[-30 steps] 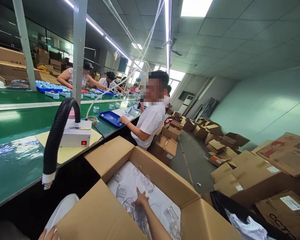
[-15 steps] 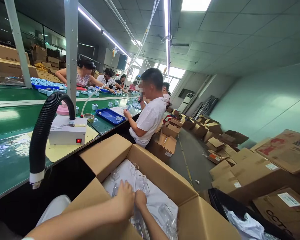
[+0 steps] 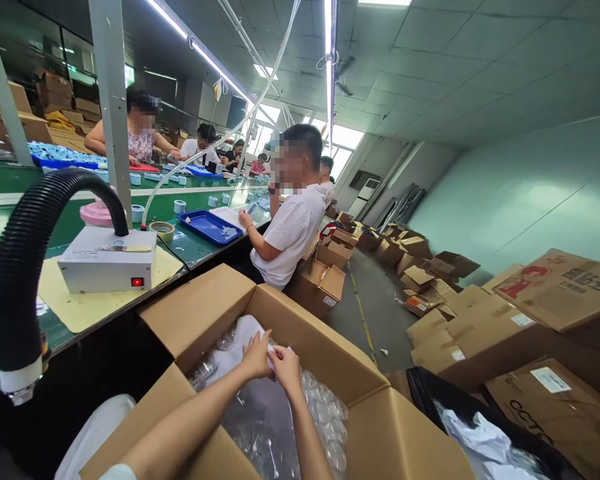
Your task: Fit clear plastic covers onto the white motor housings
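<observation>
Two hands, left (image 3: pixel 257 357) and right (image 3: pixel 286 368), both pinching one white sheet (image 3: pixel 240 340). Inside one open box (image 3: pixel 205 310); clear cups (image 3: pixel 325 417) beneath, too many to count.

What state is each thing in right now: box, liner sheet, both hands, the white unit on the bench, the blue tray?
Cardboard box: flaps open, clear plastic cups inside.
White sheet: pulled up at one edge, cups below uncovered.
Left hand: pinching the sheet.
Right hand: pinching the sheet.
White unit: red switch lit.
Blue tray: holds small parts.

Both hands (image 3: pixel 271 360) now pinching white sheet (image 3: pixel 240 343), peeled back; clear cups (image 3: pixel 325 413) beneath newly exposed
</observation>
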`<state>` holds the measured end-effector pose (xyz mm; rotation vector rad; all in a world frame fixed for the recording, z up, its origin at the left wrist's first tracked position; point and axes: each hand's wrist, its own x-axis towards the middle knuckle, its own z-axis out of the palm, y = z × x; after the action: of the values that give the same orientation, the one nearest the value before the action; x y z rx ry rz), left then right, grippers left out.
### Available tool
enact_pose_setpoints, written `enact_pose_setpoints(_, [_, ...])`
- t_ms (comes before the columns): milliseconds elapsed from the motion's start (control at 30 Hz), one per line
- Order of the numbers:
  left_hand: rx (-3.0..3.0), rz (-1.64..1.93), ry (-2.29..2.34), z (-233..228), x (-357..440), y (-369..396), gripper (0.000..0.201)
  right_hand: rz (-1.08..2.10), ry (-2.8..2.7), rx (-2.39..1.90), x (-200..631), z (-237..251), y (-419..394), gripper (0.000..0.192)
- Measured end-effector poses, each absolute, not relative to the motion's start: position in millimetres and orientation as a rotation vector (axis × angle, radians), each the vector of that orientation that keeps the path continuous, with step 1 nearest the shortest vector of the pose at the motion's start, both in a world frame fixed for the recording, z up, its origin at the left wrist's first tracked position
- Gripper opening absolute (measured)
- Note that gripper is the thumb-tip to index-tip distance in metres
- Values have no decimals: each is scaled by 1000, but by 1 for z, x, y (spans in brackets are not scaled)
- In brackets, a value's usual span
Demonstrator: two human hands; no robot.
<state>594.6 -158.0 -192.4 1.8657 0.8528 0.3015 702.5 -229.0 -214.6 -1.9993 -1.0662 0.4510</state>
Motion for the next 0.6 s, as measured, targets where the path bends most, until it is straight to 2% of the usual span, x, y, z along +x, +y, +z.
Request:
enact_pose_setpoints(100, [1762,444,818,-192,599,-154,58,406,-948,-1832,704,-205,-227,53])
enact_pose_setpoints(167, [1705,539,756,-190,603,-155,36,371,-884,-1772,706,-201,-227,68])
enact_pose_setpoints(267, [1621,669,731,-189,605,-155,30,328,-795,-1802,716,-200,-236,81])
enact_pose_setpoints(333, [1556,749,779,-189,603,-151,31,294,-718,-1899,730,-202,-255,79])
enact_pose_setpoints(500, [1391,880,917,-189,601,-139,34,303,-510,-2339,770,-221,-342,46])
enact_pose_setpoints(600, [1316,911,927,-189,603,-140,34,395,-449,-2566,775,-245,-382,38])
